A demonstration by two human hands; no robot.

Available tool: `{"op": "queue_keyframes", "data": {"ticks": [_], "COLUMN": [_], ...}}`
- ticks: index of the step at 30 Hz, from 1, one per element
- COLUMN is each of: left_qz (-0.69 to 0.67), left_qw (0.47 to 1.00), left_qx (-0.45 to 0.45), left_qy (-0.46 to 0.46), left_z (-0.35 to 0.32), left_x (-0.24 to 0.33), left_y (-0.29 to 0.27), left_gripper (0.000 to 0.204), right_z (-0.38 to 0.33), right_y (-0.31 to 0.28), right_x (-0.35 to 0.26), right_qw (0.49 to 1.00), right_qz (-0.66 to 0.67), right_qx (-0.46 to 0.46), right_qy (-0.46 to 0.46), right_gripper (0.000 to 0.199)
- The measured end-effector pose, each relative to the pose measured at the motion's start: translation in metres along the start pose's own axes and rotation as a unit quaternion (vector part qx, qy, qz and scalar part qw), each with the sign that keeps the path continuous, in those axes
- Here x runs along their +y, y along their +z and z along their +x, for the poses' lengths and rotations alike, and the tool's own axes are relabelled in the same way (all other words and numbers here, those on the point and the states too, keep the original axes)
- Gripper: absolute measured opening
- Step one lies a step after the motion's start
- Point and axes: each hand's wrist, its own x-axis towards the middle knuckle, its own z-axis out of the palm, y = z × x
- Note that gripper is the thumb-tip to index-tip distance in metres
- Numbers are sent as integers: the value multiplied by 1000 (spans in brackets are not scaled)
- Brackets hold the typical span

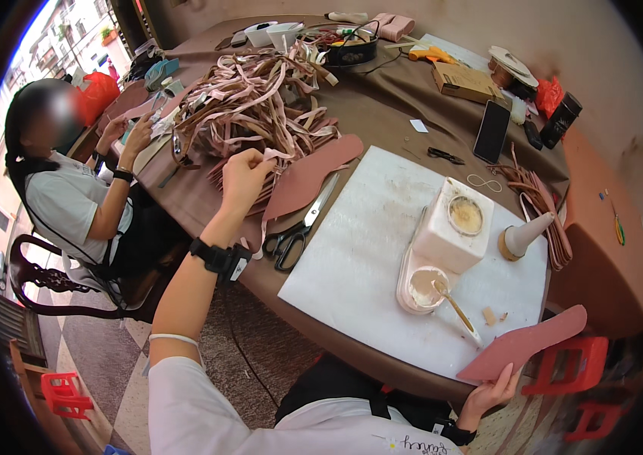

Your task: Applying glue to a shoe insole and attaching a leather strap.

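My left hand (244,180) reaches out over the table's left side with its fingers pinched on a pale pink strip (270,154). Just beside it, a dusty-pink insole (308,180) lies at the edge of a heap of pink and tan strips (253,106). Black-handled scissors (302,225) rest next to that insole. Low on the right, my right hand (493,393) grips another pink insole (526,345) by its lower edge, over the corner of a white board (359,250). Part of its thumb and fingers is hidden beneath the insole.
On the board stand a white glue pot (454,227), a brush (458,312) and a white cone (526,235). Farther back are a phone (492,131), pliers (445,156) and a cardboard box (465,82). A co-worker (71,182) sits at the left; red stools (564,364) stand at right.
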Motion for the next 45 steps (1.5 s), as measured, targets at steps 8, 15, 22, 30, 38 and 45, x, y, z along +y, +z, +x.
{"op": "queue_keyframes", "data": {"ticks": [8,15,22,30,38,45], "left_qz": [-300,-431,-436,-406,-381,-448], "left_qw": [951,888,857,897,879,855], "left_qx": [67,-134,-206,-136,-281,-246], "left_qy": [38,-83,-180,-109,61,-92], "left_z": [-12,-99,-176,-214,-260,-278], "left_x": [39,72,88,101,145,148], "left_y": [-60,-77,-69,-57,-53,-58], "left_gripper": [8,4,14,57,34,25], "right_z": [3,0,-1,1,-4,-1], "right_y": [-8,-6,-2,-1,-8,-5], "right_x": [5,4,-2,2,-4,-1], "right_qw": [999,999,998,996,995,995], "right_qz": [16,28,20,61,69,25], "right_qx": [-40,-31,-60,-57,-66,-87], "right_qy": [16,1,-9,-33,-23,-40], "right_gripper": [19,18,18,17,18,17]}}
